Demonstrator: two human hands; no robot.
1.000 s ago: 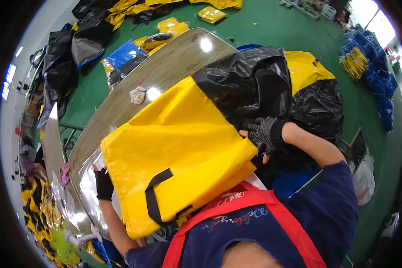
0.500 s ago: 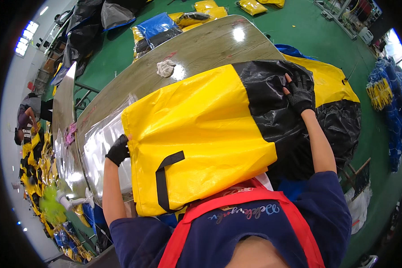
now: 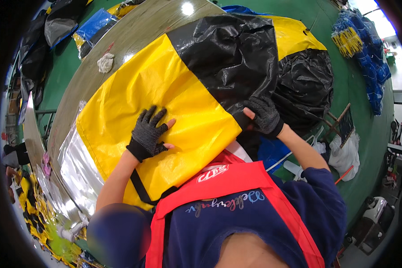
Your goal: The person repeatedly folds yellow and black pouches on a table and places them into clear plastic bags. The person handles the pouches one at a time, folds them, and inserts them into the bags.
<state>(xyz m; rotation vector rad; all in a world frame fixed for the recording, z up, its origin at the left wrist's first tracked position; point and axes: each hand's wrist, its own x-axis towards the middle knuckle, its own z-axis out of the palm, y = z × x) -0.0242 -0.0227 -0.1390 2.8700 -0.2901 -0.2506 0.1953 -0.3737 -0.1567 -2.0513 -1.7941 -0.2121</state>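
Note:
A large, shiny yellow-and-black tarpaulin bag [image 3: 134, 94] lies spread over the table in front of me, its black end [image 3: 236, 53] toward the far right. A black webbing strap [image 3: 140, 187] shows on its near left part, partly under my left forearm. My left hand [image 3: 151, 133], in a black fingerless glove, rests on the yellow panel with fingers spread. In a matching glove, my right hand [image 3: 264, 117] lies on the near edge of the black part, fingers stretched and thumb apart. Beyond it is a second yellow-and-black tarpaulin piece [image 3: 303, 76].
The wood-patterned table [image 3: 82, 82] carries a crumpled white cloth [image 3: 105, 63] and clear plastic sheets [image 3: 78, 163]. Blue-and-yellow bundles [image 3: 362, 53] hang at the right. A white plastic bag [image 3: 345, 154] is at the right. Another person works at the far left.
My left hand has moved from the bag's left edge onto its yellow panel. My right hand has come nearer along the black part. The bag has turned, and the view has shifted right.

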